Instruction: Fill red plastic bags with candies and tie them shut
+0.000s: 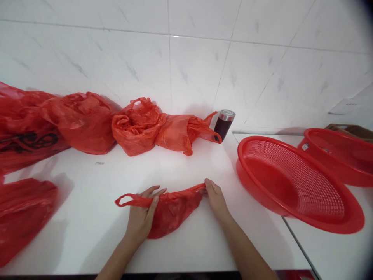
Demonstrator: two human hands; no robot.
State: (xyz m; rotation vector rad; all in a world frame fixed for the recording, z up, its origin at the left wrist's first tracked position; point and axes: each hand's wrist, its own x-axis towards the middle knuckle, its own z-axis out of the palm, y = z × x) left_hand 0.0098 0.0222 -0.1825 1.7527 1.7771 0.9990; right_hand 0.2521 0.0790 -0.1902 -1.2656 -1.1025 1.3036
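Observation:
A small red plastic bag (176,212) with something dark inside lies on the white table between my hands. My left hand (142,217) grips its left end, with the thumb in front and the fingers behind; a looped handle sticks out to the left past it. At the bag's right end, my right hand (214,196) pinches the upper corner between thumb and fingers. The bag's top edge is stretched between both hands. What the bag contains cannot be made out through the plastic.
Several filled red bags (138,128) line the tiled wall, and another red bag (26,214) lies at the left. A dark tumbler (223,126) with a silver lid stands behind. At the right are a red perforated basket (253,177) and a red basin (317,163).

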